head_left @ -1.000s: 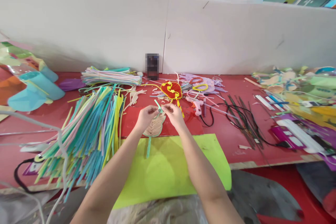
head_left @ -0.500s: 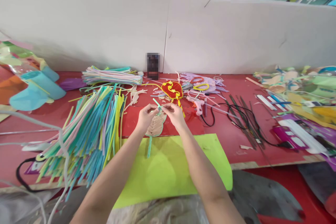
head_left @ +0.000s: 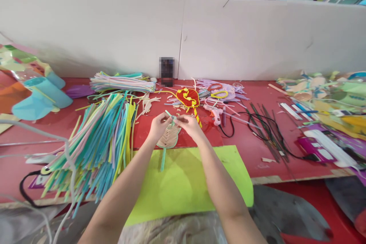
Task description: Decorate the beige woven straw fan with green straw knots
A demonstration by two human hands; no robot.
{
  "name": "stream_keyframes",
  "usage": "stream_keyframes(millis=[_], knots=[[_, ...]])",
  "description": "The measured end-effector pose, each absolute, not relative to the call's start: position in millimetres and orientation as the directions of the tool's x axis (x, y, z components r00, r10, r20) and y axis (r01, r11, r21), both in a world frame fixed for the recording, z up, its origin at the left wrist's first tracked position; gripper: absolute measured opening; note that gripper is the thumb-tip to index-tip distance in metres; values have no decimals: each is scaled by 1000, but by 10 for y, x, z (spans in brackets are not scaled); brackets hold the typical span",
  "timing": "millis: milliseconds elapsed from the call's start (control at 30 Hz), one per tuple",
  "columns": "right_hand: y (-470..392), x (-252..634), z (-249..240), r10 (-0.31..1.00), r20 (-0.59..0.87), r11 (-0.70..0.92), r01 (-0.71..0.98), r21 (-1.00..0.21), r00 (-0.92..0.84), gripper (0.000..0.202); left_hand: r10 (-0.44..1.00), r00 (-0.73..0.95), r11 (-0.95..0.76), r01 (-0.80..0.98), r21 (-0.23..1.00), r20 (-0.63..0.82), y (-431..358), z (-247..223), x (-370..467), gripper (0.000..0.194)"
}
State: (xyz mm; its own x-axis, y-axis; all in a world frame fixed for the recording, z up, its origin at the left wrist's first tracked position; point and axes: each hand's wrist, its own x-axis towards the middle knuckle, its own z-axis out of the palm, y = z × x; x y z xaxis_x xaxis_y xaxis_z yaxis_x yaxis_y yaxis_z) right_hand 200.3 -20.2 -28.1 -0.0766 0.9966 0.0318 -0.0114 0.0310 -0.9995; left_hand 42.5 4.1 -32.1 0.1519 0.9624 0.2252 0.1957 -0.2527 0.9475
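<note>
A leaf-shaped piece (head_left: 167,136) of beige pipe cleaners with a pale green border lies on the red mat, its green stem (head_left: 163,160) pointing toward me. At its far tip, my left hand (head_left: 159,126) pinches a light green pipe cleaner (head_left: 168,113), whose short end sticks up past the fingers. My right hand (head_left: 189,124) is closed in a pinch on the same green strand, close beside the left fingertips. Fingers partly cover the spot where they meet. Just beyond, a red heart-shaped piece with yellow trim (head_left: 187,98) rests on the table.
Colourful pipe cleaners (head_left: 100,141) are heaped on the left, with another bundle (head_left: 122,82) behind. A pink glue gun (head_left: 215,114), yellow-handled scissors (head_left: 219,94) and black cable (head_left: 260,122) are to the right. A yellow-green sheet (head_left: 183,187) hangs over the near edge. A white partition (head_left: 114,26) stands behind.
My right fingers have shifted slightly left and down, closer to the left fingertips. The green end tilts a little more to the left. More of the leaf shape's left side shows.
</note>
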Motion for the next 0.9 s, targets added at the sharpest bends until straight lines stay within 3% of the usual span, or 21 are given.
stream_keyframes(millis=[233,533,700,900], knots=[[-186,2006,-326,998,12,12,-5,-1000,-63,31,952,203,-262,155,952,229,61,-368,420,15],[-176,1988,-339,998,34,34,1,-999,-44,31,961,144,-253,123,960,235,35,-293,402,15],[-182,1988,-338,996,33,32,-16,-999,-87,33,947,111,-318,219,922,301,-4,-247,399,11],[-198,2026,-335,986,71,91,133,-987,-152,25,940,150,-337,291,895,305,-8,-229,381,9]])
